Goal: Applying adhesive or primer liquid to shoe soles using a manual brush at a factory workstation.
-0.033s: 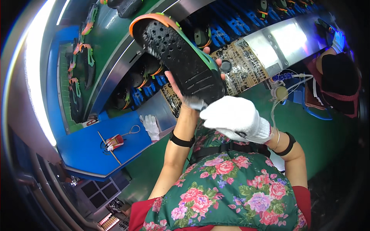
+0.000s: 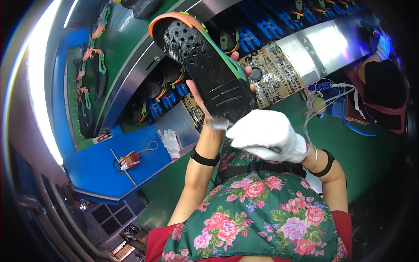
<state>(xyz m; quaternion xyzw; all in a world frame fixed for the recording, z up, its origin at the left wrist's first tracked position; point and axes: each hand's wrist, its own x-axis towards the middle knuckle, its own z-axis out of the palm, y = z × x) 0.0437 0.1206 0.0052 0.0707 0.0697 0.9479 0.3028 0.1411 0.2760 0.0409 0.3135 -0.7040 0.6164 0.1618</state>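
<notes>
A black shoe sole [image 2: 205, 65] with a green and orange rim lies tilted in my bare left hand [image 2: 197, 96]. Its toe points up and to the left, and its top face, with round holes and wet-looking shiny patches, faces me. My left thumb presses one edge while the fingertips curl round the other; the palm is hidden beneath. In a white knitted glove, my right hand [image 2: 266, 133] is closed at the heel end. A small brush [image 2: 219, 125] sticks out of it to the left, its end pale and blurred by motion.
Behind the sole, a conveyor carries blue racks [image 2: 266, 26] with more soles. Taped cardboard [image 2: 279, 74] covers part of the metal ledge. On the blue table [image 2: 96, 170] are a white glove [image 2: 170, 143] and a red container [image 2: 129, 160] with a stick. Another person's gloved hand [image 2: 383, 47] works at far right.
The brush end has shifted slightly down, staying close to the heel. The sole has moved a touch to the right; my left hand keeps its hold.
</notes>
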